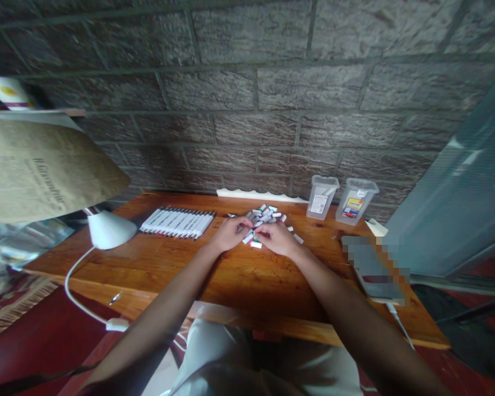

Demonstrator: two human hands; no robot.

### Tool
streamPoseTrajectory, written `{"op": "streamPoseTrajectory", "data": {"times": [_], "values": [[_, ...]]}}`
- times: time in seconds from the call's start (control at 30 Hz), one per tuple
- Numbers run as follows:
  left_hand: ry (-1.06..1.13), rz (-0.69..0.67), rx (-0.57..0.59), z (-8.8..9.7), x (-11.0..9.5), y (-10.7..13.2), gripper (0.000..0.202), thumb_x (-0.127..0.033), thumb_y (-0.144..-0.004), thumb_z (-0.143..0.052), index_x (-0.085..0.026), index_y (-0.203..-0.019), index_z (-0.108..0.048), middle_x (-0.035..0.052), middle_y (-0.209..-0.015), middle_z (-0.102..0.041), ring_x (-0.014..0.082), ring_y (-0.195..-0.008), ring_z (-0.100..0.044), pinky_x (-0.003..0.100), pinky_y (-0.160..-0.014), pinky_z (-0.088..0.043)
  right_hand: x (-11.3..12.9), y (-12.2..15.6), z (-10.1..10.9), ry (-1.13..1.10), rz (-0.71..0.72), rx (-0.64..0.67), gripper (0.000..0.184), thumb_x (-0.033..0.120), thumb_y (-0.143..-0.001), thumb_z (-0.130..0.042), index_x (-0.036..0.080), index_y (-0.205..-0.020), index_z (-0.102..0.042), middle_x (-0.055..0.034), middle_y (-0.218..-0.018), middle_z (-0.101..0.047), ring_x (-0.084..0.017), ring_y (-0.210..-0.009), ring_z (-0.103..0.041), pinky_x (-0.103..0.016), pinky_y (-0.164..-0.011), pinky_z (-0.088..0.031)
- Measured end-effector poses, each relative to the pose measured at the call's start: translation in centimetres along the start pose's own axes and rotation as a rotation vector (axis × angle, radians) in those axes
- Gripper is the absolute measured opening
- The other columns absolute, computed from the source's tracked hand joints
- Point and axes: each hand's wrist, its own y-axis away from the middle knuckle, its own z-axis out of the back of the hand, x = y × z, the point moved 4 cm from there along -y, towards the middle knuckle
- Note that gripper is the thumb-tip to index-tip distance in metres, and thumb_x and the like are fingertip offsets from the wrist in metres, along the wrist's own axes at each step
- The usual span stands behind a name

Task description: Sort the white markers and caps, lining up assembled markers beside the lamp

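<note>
Okay, my left hand (pixel 231 233) and right hand (pixel 278 239) pinch a white marker (pixel 248 238) beside the loose marker heap (pixel 264 216) on the wooden surface (pixel 231 275), where one clumsy knock could roll pieces away.
</note>
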Motion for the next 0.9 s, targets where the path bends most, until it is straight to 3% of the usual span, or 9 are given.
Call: {"op": "streamPoseTrajectory", "data": {"times": [0.9], "values": [[0.033, -0.005, -0.077, 0.26, -0.2, 0.12, 0.016, -0.02, -0.083, -0.052, -0.018, -0.087, -0.067, 0.0025, -0.087, -0.071, 0.0142, -0.081, -0.065, 0.023, -0.076, -0.049, 0.23, 0.13, 0.07, 0.018, 0.004, 0.001, 0.018, 0.021, -0.087, -0.056, 0.02, -0.091, -0.074, -0.0035, -0.087, -0.075, -0.014, -0.074, -0.065, -0.022, -0.071, -0.045]]}}
